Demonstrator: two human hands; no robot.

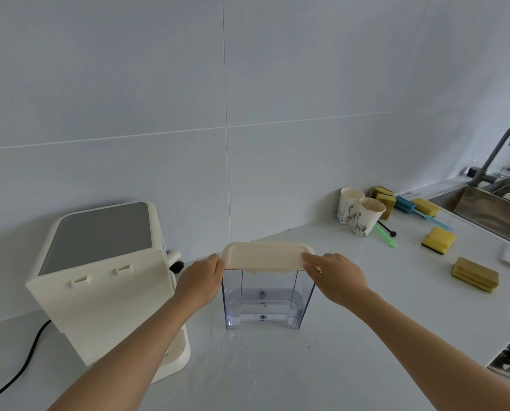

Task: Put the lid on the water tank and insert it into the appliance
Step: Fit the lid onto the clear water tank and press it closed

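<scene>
Head view, the only one you have: your left hand point(200, 280) pinches one short end of the cream lid point(267, 256) and your right hand point(336, 277) pinches the other, both grips closed on it with fingers curled over the edges. Directly under your two grips stands the clear water tank point(267, 298), upright on the tabletop point(277, 375). The lid sits at the tank's mouth, tilted a little toward you; whether it is seated all round I cannot tell.

Outward from your left grip is the appliance point(105, 277), cream with a grey top, its back panel facing you and close to the tank.

What could go wrong, as I judge it: press down with the lid tilted and one edge may catch while the other rides up, so it pops off when you lift. The tabletop just below the tank looks wet (droplets show near its base), so the tank may slide as you push. A little water seems to lie in the tank, and tipping it would spill.

Writing: a small dark mark on the tank's wall is too small to read; the paper cups point(359, 213) beyond your right grip carry a drawn pattern, no legible words.
</scene>
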